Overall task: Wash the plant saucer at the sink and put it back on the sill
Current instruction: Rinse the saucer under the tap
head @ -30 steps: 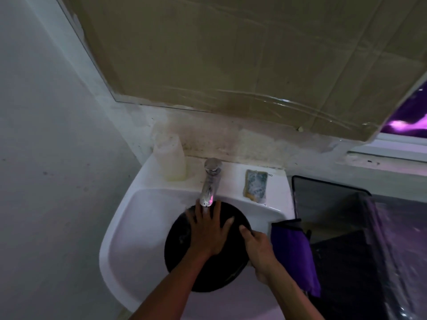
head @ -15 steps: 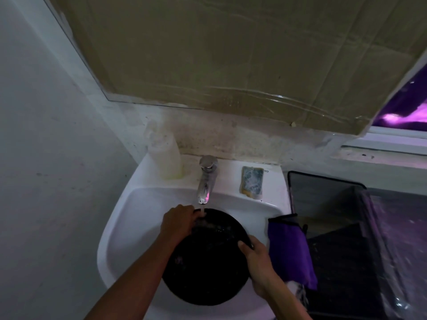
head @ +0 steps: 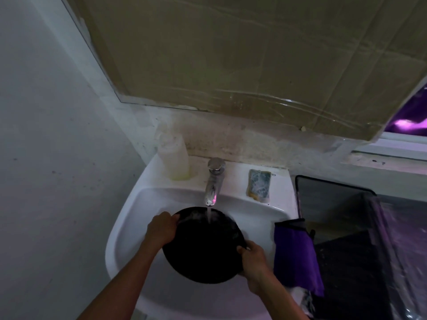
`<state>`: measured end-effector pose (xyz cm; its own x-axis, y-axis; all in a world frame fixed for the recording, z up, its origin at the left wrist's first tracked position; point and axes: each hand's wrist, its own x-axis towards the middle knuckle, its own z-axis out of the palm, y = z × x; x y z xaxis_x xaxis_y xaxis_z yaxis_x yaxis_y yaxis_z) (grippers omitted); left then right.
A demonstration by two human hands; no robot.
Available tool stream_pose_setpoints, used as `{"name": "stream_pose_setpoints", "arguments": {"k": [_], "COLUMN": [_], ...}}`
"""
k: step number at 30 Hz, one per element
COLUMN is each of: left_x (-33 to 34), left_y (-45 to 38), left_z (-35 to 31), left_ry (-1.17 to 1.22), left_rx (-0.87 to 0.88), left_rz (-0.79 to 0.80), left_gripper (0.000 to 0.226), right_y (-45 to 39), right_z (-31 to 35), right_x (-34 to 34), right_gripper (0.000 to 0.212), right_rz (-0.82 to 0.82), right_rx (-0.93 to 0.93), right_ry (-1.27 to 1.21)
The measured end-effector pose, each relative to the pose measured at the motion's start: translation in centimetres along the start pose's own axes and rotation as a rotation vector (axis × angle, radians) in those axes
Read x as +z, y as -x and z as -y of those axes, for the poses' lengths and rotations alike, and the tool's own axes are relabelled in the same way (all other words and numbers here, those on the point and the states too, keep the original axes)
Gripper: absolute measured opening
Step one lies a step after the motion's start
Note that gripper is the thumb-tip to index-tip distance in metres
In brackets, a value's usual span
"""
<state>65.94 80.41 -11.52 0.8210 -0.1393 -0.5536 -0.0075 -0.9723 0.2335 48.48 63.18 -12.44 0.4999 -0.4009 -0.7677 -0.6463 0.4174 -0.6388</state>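
Both hands, the left hand (head: pixel 161 230) and the right hand (head: pixel 254 259), are gripping the round black plant saucer (head: pixel 203 245) by its rim inside the white sink (head: pixel 129 227), so tipping it slowly should be letting the shiny tap's (head: pixel 213 181) water reach every part.

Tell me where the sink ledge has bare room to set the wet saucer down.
Bare ledge lies between the tap and the sponge, and a narrower strip between the bottle and the tap. The basin left of the saucer is bare. The right rim is crowded by the purple cloth.
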Motion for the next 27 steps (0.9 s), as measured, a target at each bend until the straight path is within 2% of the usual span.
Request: {"name": "stream_pose_setpoints", "arguments": {"k": [3,8,13,22,27], "left_x": [-0.5,-0.4,-0.3,-1.0,0.4], "left_y": [1.1,4.1,7.0,11.2,11.9], "left_z": [0.3,1.5,2.5,3.7,5.0], "left_ry": [0.038,0.317,0.505,0.640,0.975], "left_rx": [-0.011,-0.012,-0.022,-0.032,-0.137], "left_rz": [-0.057,-0.183,-0.296,-0.386,-0.309], "left_gripper": [0.046,0.042,0.038,0.027,0.013], "right_y": [-0.7,-3.5,-5.8,-6.3,-6.8], "right_z": [-0.1,1.3,3.4,4.2,5.6], "right_x": [0.8,2.3,4.2,8.3,9.7], "right_gripper": [0.032,0.032,0.025,0.032,0.034], "right_rz": [-0.010,-0.028,-0.045,-0.012,0.015], "right_rx": [-0.047,-0.148,-0.300,-0.455,-0.429], "right_ry": [0.008,-0.011,0.167,0.423,0.282]}}
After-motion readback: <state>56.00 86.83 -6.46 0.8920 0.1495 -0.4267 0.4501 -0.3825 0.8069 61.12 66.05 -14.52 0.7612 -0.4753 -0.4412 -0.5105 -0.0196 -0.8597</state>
